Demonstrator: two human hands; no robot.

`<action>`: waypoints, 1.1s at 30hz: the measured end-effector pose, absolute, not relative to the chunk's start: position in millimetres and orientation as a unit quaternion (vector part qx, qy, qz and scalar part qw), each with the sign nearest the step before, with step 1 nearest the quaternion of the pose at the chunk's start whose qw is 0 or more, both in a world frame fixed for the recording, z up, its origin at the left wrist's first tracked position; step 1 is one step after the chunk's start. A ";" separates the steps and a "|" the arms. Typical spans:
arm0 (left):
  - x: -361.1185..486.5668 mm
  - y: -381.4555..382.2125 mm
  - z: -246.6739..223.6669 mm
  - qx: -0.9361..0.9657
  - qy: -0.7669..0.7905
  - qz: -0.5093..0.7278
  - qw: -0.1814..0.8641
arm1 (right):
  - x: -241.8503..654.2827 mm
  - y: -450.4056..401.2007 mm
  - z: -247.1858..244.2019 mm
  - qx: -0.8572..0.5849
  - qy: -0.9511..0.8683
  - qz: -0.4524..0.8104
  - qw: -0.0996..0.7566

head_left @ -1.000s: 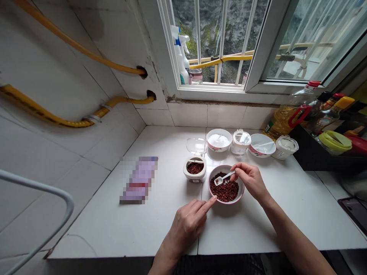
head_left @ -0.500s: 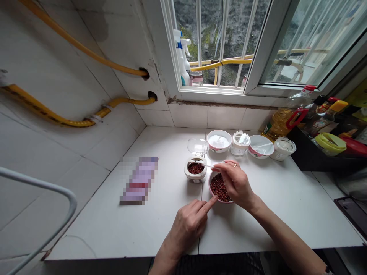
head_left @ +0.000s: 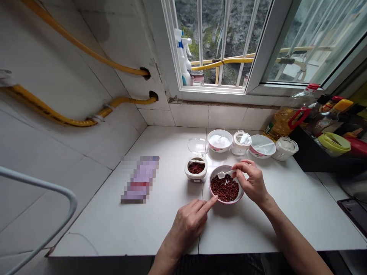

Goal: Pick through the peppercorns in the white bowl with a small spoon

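Observation:
My right hand (head_left: 252, 181) pinches the handle of a small white spoon (head_left: 221, 175). The spoon's bowl is over the far side of a pink-rimmed bowl (head_left: 211, 191), which holds dark red grains that look like Sichuan peppercorns (head_left: 225, 190). At the near left rim of that bowl rests the stretched index finger of my left hand (head_left: 191, 219); its other fingers are curled and nothing shows in them. Left of the bowl stands a white seasoning jar (head_left: 195, 177), its clear lid (head_left: 198, 146) flipped up, with the same dark red grains inside.
Along the back are a flowered bowl of white powder (head_left: 220, 147), a lidded jar (head_left: 241, 143), another flowered bowl with a white spoon (head_left: 262, 152) and a second jar (head_left: 285, 149). An oil bottle (head_left: 282, 118) stands at the right. A blurred purple packet (head_left: 140, 179) lies left.
My right hand has moved right with the spoon, from over the jar to over the bowl of grains. My left hand stays at the bowl's rim.

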State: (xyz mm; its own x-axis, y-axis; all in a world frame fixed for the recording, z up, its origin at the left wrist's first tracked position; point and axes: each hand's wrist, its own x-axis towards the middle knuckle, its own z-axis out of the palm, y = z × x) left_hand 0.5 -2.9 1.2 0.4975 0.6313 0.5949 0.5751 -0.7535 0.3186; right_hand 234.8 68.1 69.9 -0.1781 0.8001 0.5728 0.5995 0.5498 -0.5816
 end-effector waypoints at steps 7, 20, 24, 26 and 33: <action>1.5 -2.1 3.1 0.864 0.348 0.362 0.040 | 224.1 66.6 56.3 -0.452 -0.793 0.136 0.386; 1.6 -2.3 3.7 0.863 0.347 0.366 0.036 | 231.2 66.2 65.7 -0.510 -0.717 0.239 0.411; 1.2 -2.0 3.1 0.864 0.346 0.365 0.036 | 224.3 65.8 58.9 -0.479 -0.755 0.227 0.386; 1.0 -2.0 3.2 0.864 0.347 0.364 0.035 | 222.4 64.9 59.0 -0.483 -0.748 0.233 0.390; 0.2 -3.0 2.5 0.866 0.350 0.356 0.042 | 225.6 63.9 69.3 -0.517 -0.619 0.408 0.428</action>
State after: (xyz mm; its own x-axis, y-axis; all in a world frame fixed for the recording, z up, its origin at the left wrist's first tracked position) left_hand 0.2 -3.0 2.5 0.5018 0.6356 0.5867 0.5759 -0.7516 0.3216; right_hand 225.6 63.9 69.3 -0.0987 0.9894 0.1067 0.2913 0.1313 -0.9476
